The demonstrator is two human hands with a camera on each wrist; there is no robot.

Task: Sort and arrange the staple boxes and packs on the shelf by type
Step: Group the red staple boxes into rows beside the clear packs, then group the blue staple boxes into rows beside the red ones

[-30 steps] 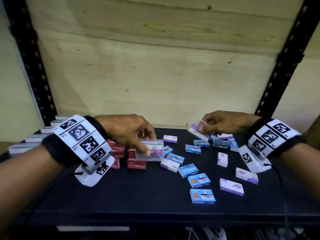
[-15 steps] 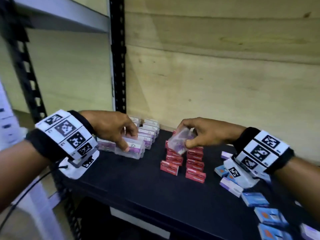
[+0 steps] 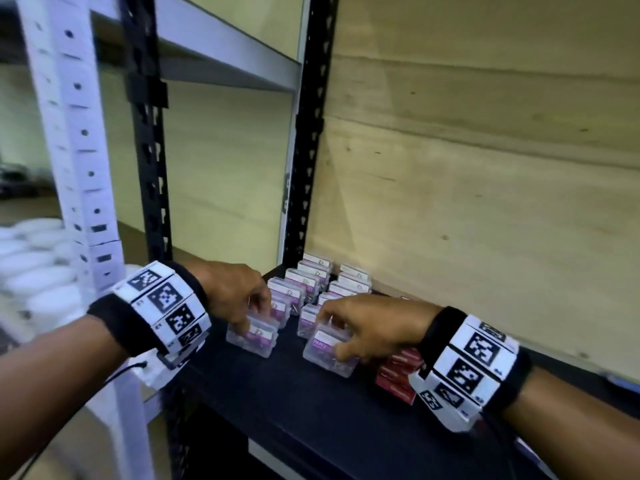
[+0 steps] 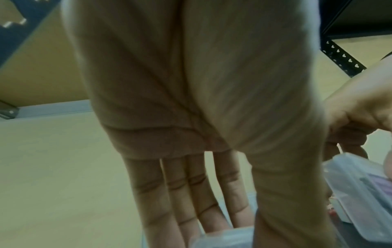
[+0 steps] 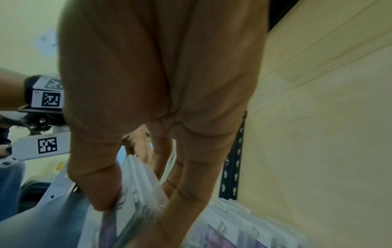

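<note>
Two rows of clear plastic staple boxes [image 3: 313, 282] with purple labels stand at the back left corner of the black shelf [image 3: 311, 403]. My left hand [image 3: 249, 323] holds one clear box [image 3: 252, 338] at the front of the left row, fingers over its far side. In the left wrist view this box [image 4: 222, 238] sits between fingers and thumb. My right hand [image 3: 336, 337] grips another clear box [image 3: 327, 353] at the front of the right row. The right wrist view shows that box [image 5: 137, 193] pinched between thumb and fingers. Red boxes [image 3: 398, 377] are stacked under my right wrist.
A plywood wall [image 3: 485, 202] backs the shelf. A black upright [image 3: 304, 168] stands at the back corner, another black upright [image 3: 149, 168] and a white post [image 3: 79, 168] to the left. An upper shelf board [image 3: 225, 53] hangs overhead. A blue box [image 3: 620, 380] shows at the far right.
Both hands carried their clear boxes left from the loose pile, and each box now sits low at the front of a row. The view swung left with them.
</note>
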